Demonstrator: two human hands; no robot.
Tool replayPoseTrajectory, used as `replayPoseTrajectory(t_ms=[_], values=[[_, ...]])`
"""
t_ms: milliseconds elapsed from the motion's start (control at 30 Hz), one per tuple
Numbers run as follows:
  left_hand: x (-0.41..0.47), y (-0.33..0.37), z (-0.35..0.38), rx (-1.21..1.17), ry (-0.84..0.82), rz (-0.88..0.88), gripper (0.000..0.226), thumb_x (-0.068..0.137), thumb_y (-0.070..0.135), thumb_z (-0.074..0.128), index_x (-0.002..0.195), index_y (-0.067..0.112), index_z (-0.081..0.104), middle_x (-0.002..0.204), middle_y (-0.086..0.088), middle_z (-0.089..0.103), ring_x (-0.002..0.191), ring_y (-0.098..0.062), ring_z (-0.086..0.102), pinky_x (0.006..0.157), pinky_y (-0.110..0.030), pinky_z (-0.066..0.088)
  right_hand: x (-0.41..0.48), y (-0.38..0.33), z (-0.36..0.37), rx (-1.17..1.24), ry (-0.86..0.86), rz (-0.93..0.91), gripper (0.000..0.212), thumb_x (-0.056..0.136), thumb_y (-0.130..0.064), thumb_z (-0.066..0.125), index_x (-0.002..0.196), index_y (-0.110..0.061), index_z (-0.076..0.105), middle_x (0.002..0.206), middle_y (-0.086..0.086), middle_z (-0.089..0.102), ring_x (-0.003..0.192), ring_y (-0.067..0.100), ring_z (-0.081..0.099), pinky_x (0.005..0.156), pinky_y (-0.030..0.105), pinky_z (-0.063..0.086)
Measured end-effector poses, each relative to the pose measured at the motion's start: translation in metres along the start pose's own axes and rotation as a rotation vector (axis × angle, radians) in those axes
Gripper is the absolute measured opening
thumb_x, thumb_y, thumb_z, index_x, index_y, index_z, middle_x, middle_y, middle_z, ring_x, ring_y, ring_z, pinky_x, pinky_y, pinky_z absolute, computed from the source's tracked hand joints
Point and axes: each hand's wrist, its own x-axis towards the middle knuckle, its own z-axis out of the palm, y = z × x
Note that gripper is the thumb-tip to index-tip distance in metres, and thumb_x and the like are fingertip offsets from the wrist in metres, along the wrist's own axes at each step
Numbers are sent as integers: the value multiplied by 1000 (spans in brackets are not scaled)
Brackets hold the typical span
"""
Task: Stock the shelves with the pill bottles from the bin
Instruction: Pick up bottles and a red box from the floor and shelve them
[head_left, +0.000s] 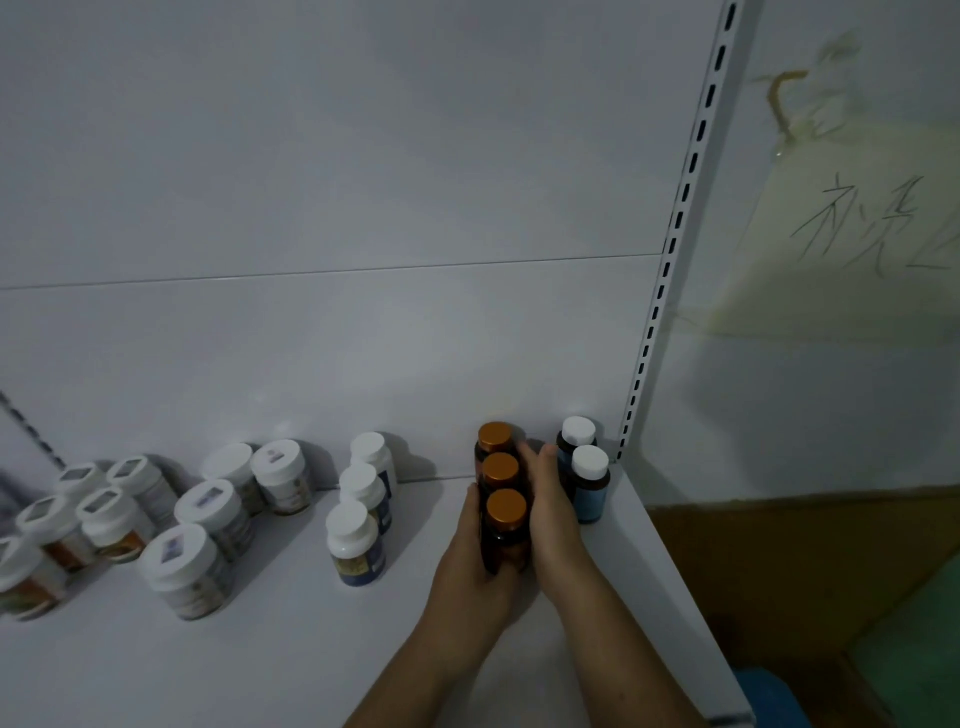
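Note:
Three dark amber pill bottles with orange caps (503, 506) stand in a row running front to back on the white shelf (291, 639). My left hand (470, 561) lies along the row's left side and curls round the base of the nearest bottle. My right hand (550, 499) presses flat against the row's right side, fingertips near the back bottle. Two blue-labelled bottles with white caps (589, 480) stand just right of my right hand. Three white-capped bottles (361, 514) form a row to the left.
Several wide white-lidded jars (208, 519) and smaller bottles (104, 514) fill the shelf's left part. A slotted upright (670, 249) marks the shelf's right end. Beyond it are a stained wall and a blue object (769, 696) low down.

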Motion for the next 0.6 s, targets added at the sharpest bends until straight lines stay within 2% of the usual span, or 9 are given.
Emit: replayPoseTrajectory(t_ms=[67, 133, 200, 267, 333, 400, 433, 500, 600], values=[[-1, 1, 0, -5, 10, 10, 85, 86, 25, 71, 162, 27, 33, 152, 13, 55, 139, -2, 53, 116, -36, 47, -2, -2, 0, -24, -19, 4, 40, 108, -59, 27, 113, -53, 67, 105, -25, 74, 107, -2, 66, 96, 27, 50], [-1, 0, 1, -3, 22, 6, 79, 94, 12, 71, 162, 26, 32, 151, 14, 55, 135, 5, 53, 114, -27, 47, -4, -5, 0, -42, -29, 7, 40, 108, -59, 27, 112, -54, 66, 108, -25, 72, 107, -2, 65, 95, 26, 49], [0, 1, 0, -26, 4, -13, 79, 93, -3, 67, 161, 23, 34, 153, 7, 55, 138, -4, 54, 115, -29, 47, -6, -6, 0, -74, -21, -3, 41, 108, -59, 26, 115, -51, 66, 109, -23, 72, 108, -1, 65, 92, 25, 49], [-1, 7, -1, -25, -18, -34, 82, 88, 2, 69, 160, 22, 35, 154, 4, 54, 140, -7, 54, 115, -30, 47, -8, -8, 1, -90, -4, -15, 46, 108, -61, 26, 124, -46, 66, 115, -18, 73, 114, 4, 65, 92, 24, 49], [-4, 11, -2, 0, -18, -3, 84, 89, 12, 71, 157, 37, 30, 153, 23, 49, 131, 18, 49, 108, -12, 44, -14, -11, 0, -111, 3, -37, 47, 108, -60, 25, 132, -43, 62, 118, -21, 69, 114, -2, 63, 92, 21, 46], [-9, 13, -8, 54, 13, 16, 82, 99, 10, 67, 152, 46, 15, 145, 42, 28, 113, 43, 31, 90, 9, 31, -27, -19, -3, -161, -2, -77, 39, 109, -57, 26, 134, -48, 54, 119, -31, 59, 107, -15, 57, 93, 14, 41], [-11, 17, -14, 91, 30, 4, 83, 102, 11, 65, 156, 43, 9, 147, 42, 20, 115, 44, 26, 88, 12, 25, -35, -25, -3, -185, -13, -104, 39, 108, -57, 26, 139, -49, 48, 126, -32, 54, 112, -17, 53, 98, 13, 38], [-14, 25, -27, 195, 78, 45, 82, 104, 18, 62, 165, 33, 9, 160, 32, 15, 139, 27, 18, 97, 12, 15, -52, -37, -6, -238, -44, -187, 58, 101, -65, 29, 155, -44, 36, 144, -29, 41, 136, -6, 39, 112, 20, 29], [-12, 47, -51, 298, 136, 185, 76, 104, 29, 63, 166, 32, 19, 168, 24, 19, 148, 18, 14, 108, 7, 11, -72, -53, -10, -337, -118, -277, 57, 101, -62, 36, 156, -48, 30, 151, -30, 34, 142, -7, 31, 110, 16, 28]])
